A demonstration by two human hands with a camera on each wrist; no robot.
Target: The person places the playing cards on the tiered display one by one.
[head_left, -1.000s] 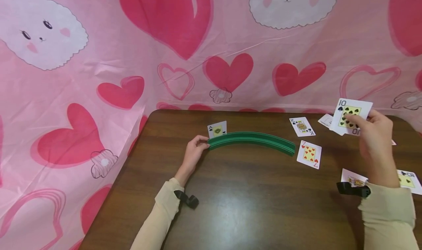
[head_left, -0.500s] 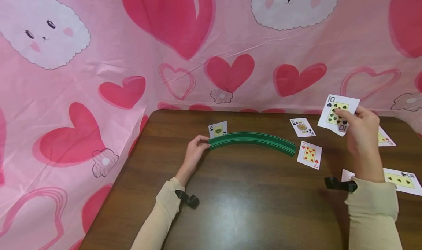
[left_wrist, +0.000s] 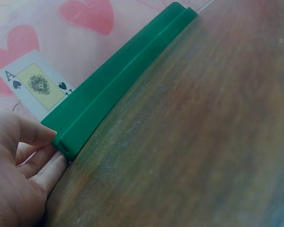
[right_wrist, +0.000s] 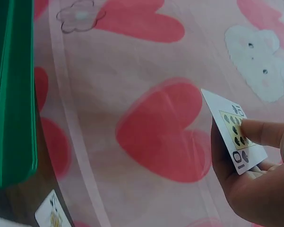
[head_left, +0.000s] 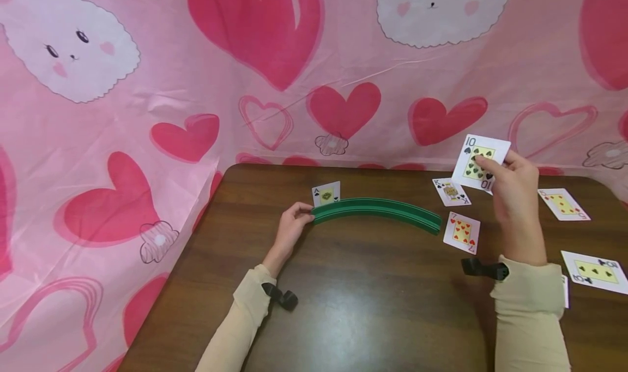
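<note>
My left hand (head_left: pixel 290 233) holds the left end of a curved green card holder (head_left: pixel 378 207) standing on the table; thumb and fingers meet at that end. An ace of spades (head_left: pixel 326 193) stands upright in the holder's slot near this hand. My right hand (head_left: pixel 516 197) pinches a ten of spades (head_left: pixel 473 167), thumb across its face and fingers behind. It is raised above the table's far side, right of the holder. Below it, a king (head_left: pixel 448 192) lies face up, its corner overlapped in the head view. A seven of hearts (head_left: pixel 462 232) lies by the holder's right end.
A diamond card (head_left: pixel 564 204) and a club card (head_left: pixel 596 272) lie face up at the right. Another card (head_left: pixel 566 293) is mostly hidden behind the right sleeve. A pink heart-patterned cloth (head_left: pixel 343 50) hangs behind the brown table (head_left: pixel 343 317).
My right hand has moved left with the ten of spades, from the right side toward the king, uncovering the diamond and club cards. The left hand, holder and ace stay put.
</note>
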